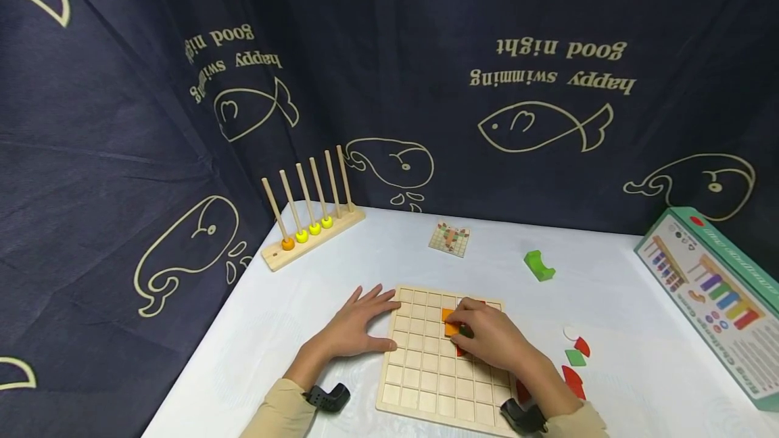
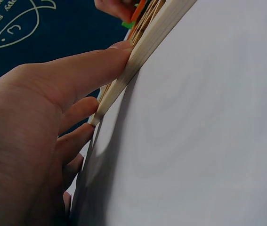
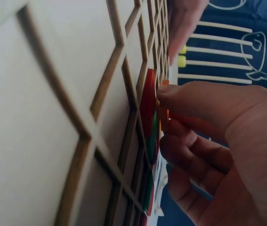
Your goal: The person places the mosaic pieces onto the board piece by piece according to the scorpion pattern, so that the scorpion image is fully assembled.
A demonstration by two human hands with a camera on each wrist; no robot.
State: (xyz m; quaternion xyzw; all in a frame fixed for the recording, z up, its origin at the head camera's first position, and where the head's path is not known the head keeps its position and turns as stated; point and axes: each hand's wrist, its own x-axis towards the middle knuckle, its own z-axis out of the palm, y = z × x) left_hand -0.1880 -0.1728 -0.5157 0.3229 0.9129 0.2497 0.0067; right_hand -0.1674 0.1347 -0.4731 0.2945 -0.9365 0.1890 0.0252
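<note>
Right hand (image 1: 489,335) apparently pinches orange piece (image 1: 451,330) between fingertips (image 3: 172,95).

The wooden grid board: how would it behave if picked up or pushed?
The wooden grid board looks stiff: its edge runs straight in the left wrist view, so it probably won't flop. Being broad and low, it would likely slide rather than tip. Tilted, it might shed red and green pieces that seem merely set on it.

Smooth, matt wooden grid board (image 1: 429,365)
</note>
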